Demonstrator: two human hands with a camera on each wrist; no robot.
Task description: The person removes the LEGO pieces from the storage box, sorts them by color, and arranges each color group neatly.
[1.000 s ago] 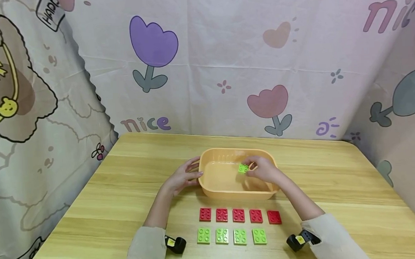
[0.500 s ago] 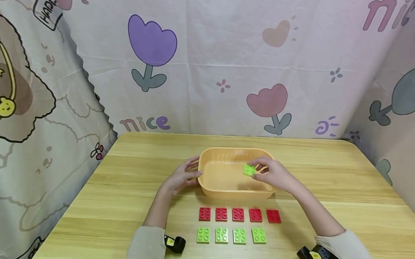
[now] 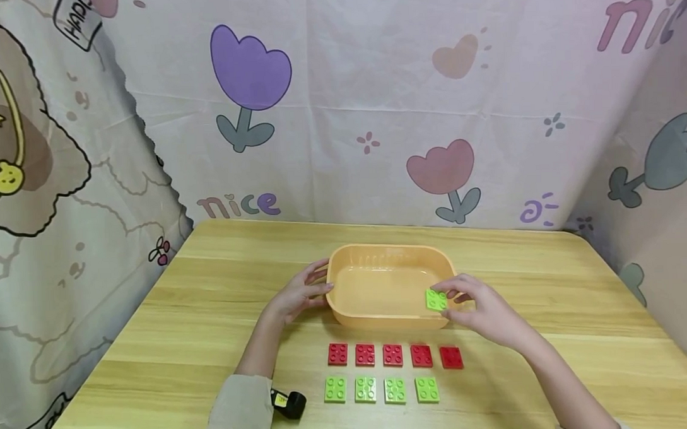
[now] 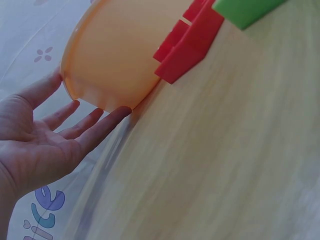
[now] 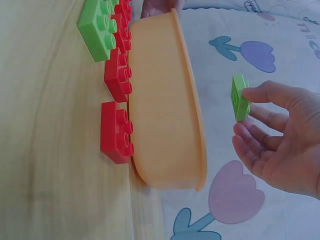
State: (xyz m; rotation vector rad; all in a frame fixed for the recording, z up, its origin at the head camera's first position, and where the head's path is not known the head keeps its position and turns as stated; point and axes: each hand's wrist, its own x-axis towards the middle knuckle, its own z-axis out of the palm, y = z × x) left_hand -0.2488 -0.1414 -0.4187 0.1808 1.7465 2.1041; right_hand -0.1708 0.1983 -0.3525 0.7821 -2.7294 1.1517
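In the head view an orange plastic basin stands on the table. My left hand touches its left end; in the left wrist view the fingers are spread and fairly straight against the wall. My right hand pinches a green toy building block between thumb and fingertips, over the basin's front right corner. The right wrist view shows this block apart from the basin, above its rim. Before the basin lie a row of red blocks and a nearer row of green blocks.
The wooden table extends to both sides. A printed cloth hangs behind it and at the sides. A black wrist camera sits by the left sleeve. The rightmost red block lies slightly askew.
My right hand has moved right and toward me with the green block, from over the basin's interior to its front right corner. The left hand and the block rows have stayed put.
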